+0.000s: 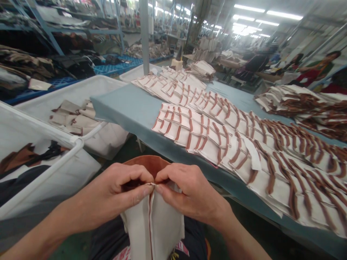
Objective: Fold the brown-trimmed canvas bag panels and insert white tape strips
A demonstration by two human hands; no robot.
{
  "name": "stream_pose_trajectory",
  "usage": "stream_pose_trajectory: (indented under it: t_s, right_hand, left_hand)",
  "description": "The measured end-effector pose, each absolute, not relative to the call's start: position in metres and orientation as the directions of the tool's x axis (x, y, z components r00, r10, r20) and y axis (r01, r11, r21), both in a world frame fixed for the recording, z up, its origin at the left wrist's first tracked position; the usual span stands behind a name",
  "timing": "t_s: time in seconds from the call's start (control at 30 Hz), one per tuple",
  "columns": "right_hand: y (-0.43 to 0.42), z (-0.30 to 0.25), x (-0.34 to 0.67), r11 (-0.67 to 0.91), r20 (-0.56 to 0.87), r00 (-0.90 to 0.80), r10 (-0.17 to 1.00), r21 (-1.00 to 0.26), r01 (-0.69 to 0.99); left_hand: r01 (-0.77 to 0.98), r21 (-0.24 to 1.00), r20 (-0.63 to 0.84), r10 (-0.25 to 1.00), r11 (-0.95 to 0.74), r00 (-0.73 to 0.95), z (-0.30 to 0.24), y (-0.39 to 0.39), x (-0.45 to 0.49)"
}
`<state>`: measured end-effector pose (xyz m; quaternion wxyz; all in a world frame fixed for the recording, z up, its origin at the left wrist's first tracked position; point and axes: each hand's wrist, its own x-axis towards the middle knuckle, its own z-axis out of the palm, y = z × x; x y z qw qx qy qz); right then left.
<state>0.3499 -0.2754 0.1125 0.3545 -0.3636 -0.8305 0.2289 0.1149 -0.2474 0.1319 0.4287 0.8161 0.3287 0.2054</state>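
While the left hand [108, 191] and right hand [191, 193] pinch the top of one white fabric piece [153, 224] between fingers and thumbs, its brown lining [146, 166] gapes just beyond them, and the piece hangs below. Two fanned rows of stitched pieces [217, 141] lie on the blue-grey table [116, 108] to the right, two white bins [105, 141] to the left – the pinched edge looks like a seam, though the fingers hide it.

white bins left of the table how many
3 bins: nearest bin lower left on a white tube frame, second bin behind it holding beige fabric pieces, third bin farther on by the end of the blue-grey table. More may be hidden.
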Motion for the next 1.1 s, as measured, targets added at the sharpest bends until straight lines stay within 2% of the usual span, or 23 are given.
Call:
stream_pose_trajectory:
  t_s: [0.13,0.2,0.33,0.43,0.57,0.7,0.77,1.0,1.1]
  right_hand:
    - [-0.277,0.104,0.343,0.688,0.499,-0.474,0.726,-0.508,0.519]
    - [-0.276,0.1,0.339,0.689,0.521,-0.453,0.723,-0.503,0.522]
    - [-0.272,0.095,0.335,0.588,0.466,-0.364,0.807,-0.695,0.414]
    - [-0.27,0.096,0.336,0.48,0.373,-0.337,0.865,-0.809,0.338]
    - [-0.272,0.097,0.337,0.467,0.327,-0.385,0.863,-0.809,0.358]
    - [-0.273,0.096,0.337,0.465,0.313,-0.412,0.856,-0.814,0.348]
    - [-0.272,0.095,0.338,0.408,0.26,-0.428,0.865,-0.862,0.301]
    - [-0.258,0.09,0.342,0.147,0.059,-0.569,0.82,-0.983,0.11]
    - [-0.254,0.086,0.34,-0.063,-0.06,-0.645,0.761,-0.998,0.019]
  left_hand:
    - [0.409,0.76,0.126,0.733,-0.504,0.669,0.129,-0.249,0.123]
    - [0.429,0.701,0.176,0.721,-0.57,0.671,0.125,-0.251,0.125]
    - [0.42,0.537,0.346,0.645,-0.731,0.681,0.117,-0.255,0.126]
    - [0.399,0.536,0.356,0.628,-0.744,0.692,0.115,-0.256,0.122]
    - [0.404,0.564,0.32,0.642,-0.72,0.697,0.115,-0.256,0.12]
    - [0.43,0.42,0.363,0.582,-0.799,0.728,0.112,-0.258,0.12]
    - [0.423,0.333,0.375,0.53,-0.843,0.761,0.109,-0.258,0.118]
    - [0.371,0.173,0.333,0.408,-0.912,0.85,0.093,-0.253,0.094]
    - [0.393,0.183,0.317,0.433,-0.901,0.844,0.09,-0.254,0.088]
